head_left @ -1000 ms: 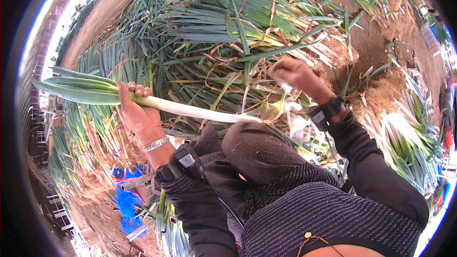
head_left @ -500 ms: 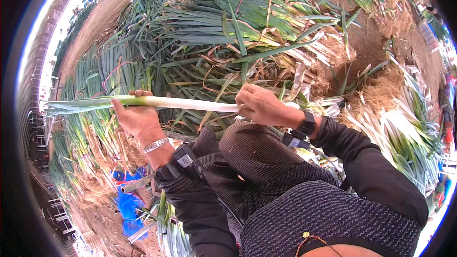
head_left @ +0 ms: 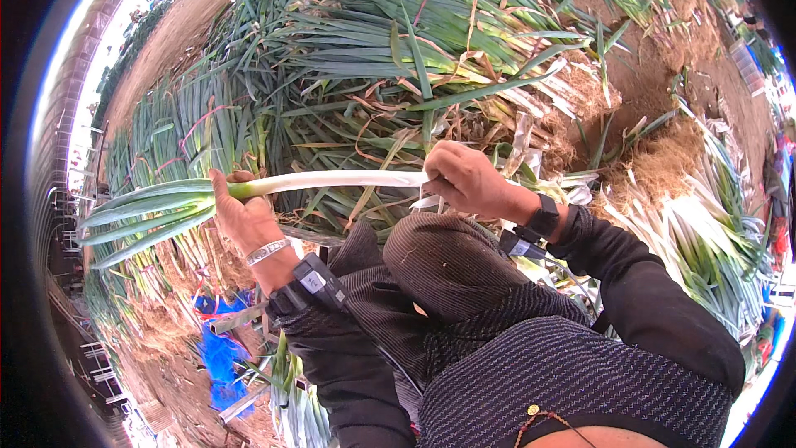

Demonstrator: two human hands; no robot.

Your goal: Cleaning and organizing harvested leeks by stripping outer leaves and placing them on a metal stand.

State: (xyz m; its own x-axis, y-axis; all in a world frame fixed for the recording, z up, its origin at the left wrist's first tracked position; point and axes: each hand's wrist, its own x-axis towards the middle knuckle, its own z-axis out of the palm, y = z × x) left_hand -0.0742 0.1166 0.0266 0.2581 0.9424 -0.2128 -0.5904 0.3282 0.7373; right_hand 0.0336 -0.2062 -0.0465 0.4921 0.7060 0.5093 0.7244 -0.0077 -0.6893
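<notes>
A single leek (head_left: 344,179) lies level across the air in front of my knees, its white stalk to the right and green leaves fanned out to the left. My left hand (head_left: 246,214) is closed round it where the white turns green. At the root end, my right hand (head_left: 466,176) grips the leek with bent fingers, and a pale strip hangs just under those fingers. The very tip of the root end is hidden by that hand.
A big heap of leeks (head_left: 365,41) with long green leaves spreads ahead of me. Tied bundles (head_left: 182,199) stand at the left. White-stalked leeks (head_left: 684,228) lie at the right beside a mass of roots (head_left: 659,153). Blue plastic (head_left: 222,365) sits at the lower left.
The leek has turned in my hands, and its leaves now spread apart and droop lower at the left. My right hand has shifted slightly right, with a pale strip showing beneath it.
</notes>
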